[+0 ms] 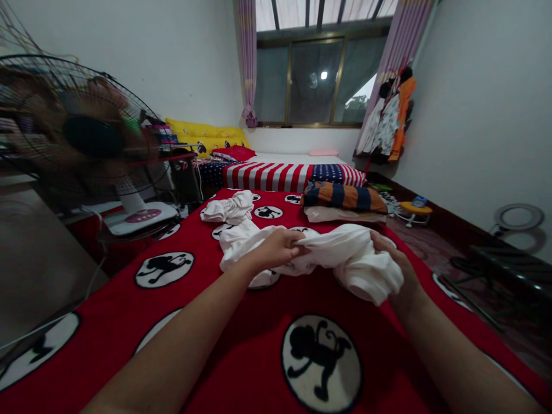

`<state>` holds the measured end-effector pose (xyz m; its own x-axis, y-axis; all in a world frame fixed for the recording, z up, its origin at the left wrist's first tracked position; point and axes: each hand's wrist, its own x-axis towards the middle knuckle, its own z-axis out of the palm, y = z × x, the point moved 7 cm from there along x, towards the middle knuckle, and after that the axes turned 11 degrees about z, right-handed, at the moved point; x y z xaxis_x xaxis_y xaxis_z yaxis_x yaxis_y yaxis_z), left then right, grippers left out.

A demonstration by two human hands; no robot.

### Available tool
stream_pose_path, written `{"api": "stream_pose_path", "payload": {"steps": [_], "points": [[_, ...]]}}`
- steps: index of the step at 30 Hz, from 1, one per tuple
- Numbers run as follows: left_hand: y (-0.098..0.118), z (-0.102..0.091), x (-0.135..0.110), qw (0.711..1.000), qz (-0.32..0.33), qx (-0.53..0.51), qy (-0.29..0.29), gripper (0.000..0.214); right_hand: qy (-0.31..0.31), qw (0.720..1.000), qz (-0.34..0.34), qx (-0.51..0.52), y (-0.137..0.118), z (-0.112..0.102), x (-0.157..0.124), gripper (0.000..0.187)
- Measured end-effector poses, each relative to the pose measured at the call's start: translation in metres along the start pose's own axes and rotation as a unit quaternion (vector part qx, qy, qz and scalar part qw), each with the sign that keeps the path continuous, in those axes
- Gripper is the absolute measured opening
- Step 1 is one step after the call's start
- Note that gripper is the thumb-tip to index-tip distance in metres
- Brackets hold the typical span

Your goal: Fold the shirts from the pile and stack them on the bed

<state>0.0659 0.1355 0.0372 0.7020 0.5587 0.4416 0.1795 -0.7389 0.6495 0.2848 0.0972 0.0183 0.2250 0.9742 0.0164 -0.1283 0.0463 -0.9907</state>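
A crumpled white garment (332, 247) stretches between my two hands, just above the red bedspread (241, 345) with its black monkey figures in white circles. My left hand (280, 248) pinches the cloth near its middle, thumb and fingers closed. At the garment's right end, my right hand (394, 259) grips the bunched fabric from its outer side; several of its fingers are hidden behind the cloth. What kind of garment it is cannot be made out. Beyond the left hand, another bunched white part of cloth (230, 208) lies on the bedspread, touching or close to the held one.
Folded clothes (345, 198), orange-and-navy striped on top, are stacked at the bed's far right. A fan (95, 135) stands on the left. Behind is a second bed with a flag-patterned cover (276, 177). A yellow stool (416, 208) and dark bench (513, 264) stand right.
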Motion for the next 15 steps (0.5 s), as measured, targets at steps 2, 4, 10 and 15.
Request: {"api": "stream_pose_path", "payload": {"steps": [2,4,10,15], "points": [[-0.003,-0.008,0.001,0.986,-0.063,-0.144,0.057,0.022,0.006,0.996,0.025,0.080,0.003,-0.005,0.003,0.027],[-0.014,-0.019,-0.001,0.937,-0.125,-0.286,0.154,0.018,0.006,0.986,0.027,0.167,0.005,-0.008,0.008,0.020],[-0.072,-0.028,-0.024,0.791,-0.305,-0.417,0.329,0.010,0.024,0.997,-0.008,0.070,0.024,-0.003,0.020,0.046],[-0.089,-0.038,-0.033,0.816,-0.306,-0.358,0.335,0.019,0.038,0.943,-0.137,-0.300,0.031,0.021,0.006,0.075]]}}
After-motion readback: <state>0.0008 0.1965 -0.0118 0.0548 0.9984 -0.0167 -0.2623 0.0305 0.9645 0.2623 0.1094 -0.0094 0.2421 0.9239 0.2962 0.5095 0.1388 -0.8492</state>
